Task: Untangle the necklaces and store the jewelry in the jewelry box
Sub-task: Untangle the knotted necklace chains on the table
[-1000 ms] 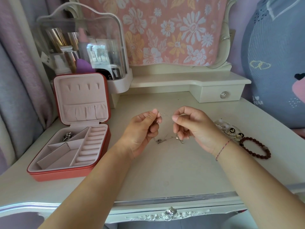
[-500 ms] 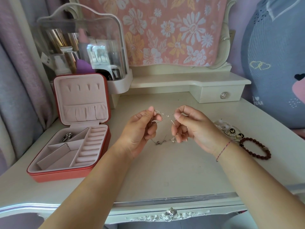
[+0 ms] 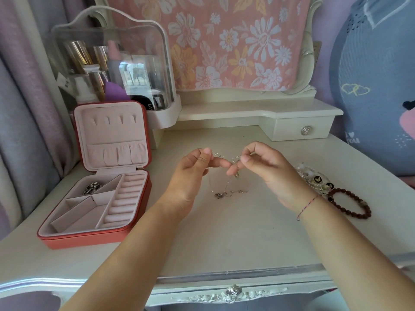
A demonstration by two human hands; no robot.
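The left hand's (image 3: pixel 193 176) and right hand's (image 3: pixel 265 169) fingertips (image 3: pixel 206 151) pinched the silver necklaces (image 3: pixel 224 157). They had drawn slightly wider apart than a second before, pulling a short span taut while loops trailed onto the dressing table (image 3: pixel 224 232). The tangle seemed looser, not freed. The open jewelry box (image 3: pixel 96 241) lay well left.

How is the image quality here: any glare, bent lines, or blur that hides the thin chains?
Head view: soft daylight, faint shadows. Head view: reflections on the clear cosmetics case veil its contents. Head view: the wide lens bows the table edge. Head view: the necklaces, pinched by left hand and right hand, are thin and pale, so the tangle cannot be traced.
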